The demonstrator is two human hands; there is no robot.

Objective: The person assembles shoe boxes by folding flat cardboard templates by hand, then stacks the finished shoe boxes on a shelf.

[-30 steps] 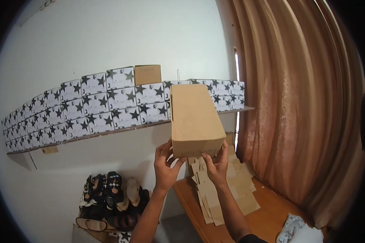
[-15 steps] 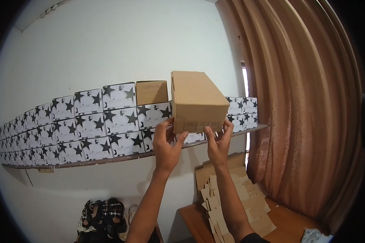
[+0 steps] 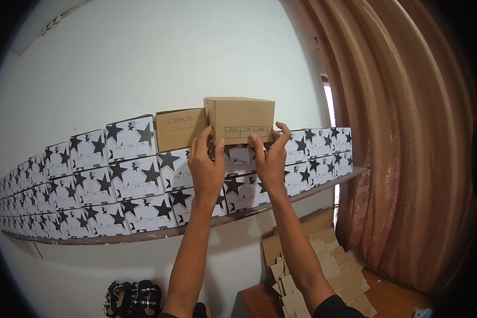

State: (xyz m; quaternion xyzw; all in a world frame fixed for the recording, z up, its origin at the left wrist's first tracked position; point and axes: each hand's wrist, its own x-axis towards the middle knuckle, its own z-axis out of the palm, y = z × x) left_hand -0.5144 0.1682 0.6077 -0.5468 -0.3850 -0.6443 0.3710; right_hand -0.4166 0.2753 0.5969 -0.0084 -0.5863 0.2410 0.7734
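Observation:
A plain brown cardboard box (image 3: 244, 114), with a printed label grid on its front, sits level on the top of the stacked boxes. My left hand (image 3: 206, 164) grips its lower left corner, fingers along the side and thumb on the front. At the lower right, my right hand (image 3: 271, 161) has its thumb on the front face and its fingers around the right side, the index finger slightly raised. Just left of it stands another brown box (image 3: 181, 139). White boxes with black stars (image 3: 135, 177) are stacked below and to the left.
A long wall shelf (image 3: 159, 233) bears the rows of boxes. Brown curtains (image 3: 397, 159) hang at the right. Below lie flattened cardboard pieces (image 3: 334, 265) on a wooden table (image 3: 257, 299), and black footwear (image 3: 135, 298) is at the bottom left.
The brown box has moved forward from in front of the stack to its top row, beside the other brown box. It was tilted and now sits level. Both hands moved with it.

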